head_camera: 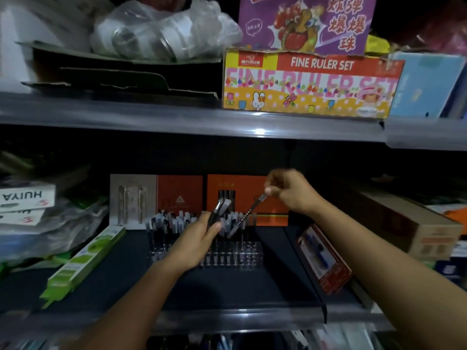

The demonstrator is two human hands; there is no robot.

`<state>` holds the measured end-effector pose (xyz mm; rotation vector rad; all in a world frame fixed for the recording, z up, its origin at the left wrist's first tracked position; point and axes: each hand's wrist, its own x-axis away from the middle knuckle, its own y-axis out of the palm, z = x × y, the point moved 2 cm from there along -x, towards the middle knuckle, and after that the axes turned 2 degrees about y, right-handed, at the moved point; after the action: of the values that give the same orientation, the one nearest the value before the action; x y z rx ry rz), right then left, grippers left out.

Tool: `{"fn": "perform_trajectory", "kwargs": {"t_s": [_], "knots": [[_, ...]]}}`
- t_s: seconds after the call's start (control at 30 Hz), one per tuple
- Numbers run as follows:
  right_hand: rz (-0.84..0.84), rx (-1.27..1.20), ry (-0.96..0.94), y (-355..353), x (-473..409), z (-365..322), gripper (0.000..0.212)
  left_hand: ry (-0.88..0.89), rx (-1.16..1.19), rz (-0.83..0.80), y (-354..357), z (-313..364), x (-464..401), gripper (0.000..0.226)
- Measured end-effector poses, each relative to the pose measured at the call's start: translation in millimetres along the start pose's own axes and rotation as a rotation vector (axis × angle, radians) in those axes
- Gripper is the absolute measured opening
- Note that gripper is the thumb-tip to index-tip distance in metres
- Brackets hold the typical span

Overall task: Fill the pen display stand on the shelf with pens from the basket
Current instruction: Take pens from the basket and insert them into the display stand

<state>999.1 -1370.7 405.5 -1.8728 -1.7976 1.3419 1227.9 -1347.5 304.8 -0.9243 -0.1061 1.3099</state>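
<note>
A clear pen display stand [249, 256] sits in the middle of the dark lower shelf, with several dark pens standing in its rear and left rows. My left hand [195, 239] hovers over the stand's middle, shut on a small bunch of pens [220, 210] that point upward. My right hand [290, 192] is above the stand's right side, pinching the top of a single pen [246, 214]. That pen slants down-left, its tip just above the right rows. The basket is out of view.
Orange display cards [246, 199] stand behind the stand. A green flat pack [83, 263] lies to the left and a red blister pack [324, 258] leans to the right. A cardboard box [404, 223] sits far right. The upper shelf carries a ruler set box [310, 83].
</note>
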Motion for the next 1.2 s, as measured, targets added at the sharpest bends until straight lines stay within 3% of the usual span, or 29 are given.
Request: {"fn": "perform_trajectory", "kwargs": {"t_s": [0.2, 0.4, 0.5, 0.77, 1.07, 1.2], "knots": [[-0.025, 0.231, -0.029, 6, -6, 15, 0.003, 0.018, -0.002, -0.053, 7, -2, -12, 0.014], [-0.147, 0.360, -0.082, 32, -14, 17, 0.025, 0.013, 0.018, -0.058, 21, 2, -23, 0.017], [-0.165, 0.408, -0.125, 43, -14, 14, 0.026, 0.021, 0.031, -0.049, 24, 4, -23, 0.014], [-0.199, 0.460, -0.145, 57, -17, 11, 0.025, -0.008, 0.035, -0.035, 22, -3, -21, 0.022], [-0.292, 0.503, -0.132, 66, -28, 16, 0.030, 0.003, 0.050, -0.020, 19, -14, -18, 0.006], [-0.311, 0.501, -0.140, 82, -24, 23, 0.018, -0.008, 0.047, -0.033, 20, -16, -16, 0.005]]}}
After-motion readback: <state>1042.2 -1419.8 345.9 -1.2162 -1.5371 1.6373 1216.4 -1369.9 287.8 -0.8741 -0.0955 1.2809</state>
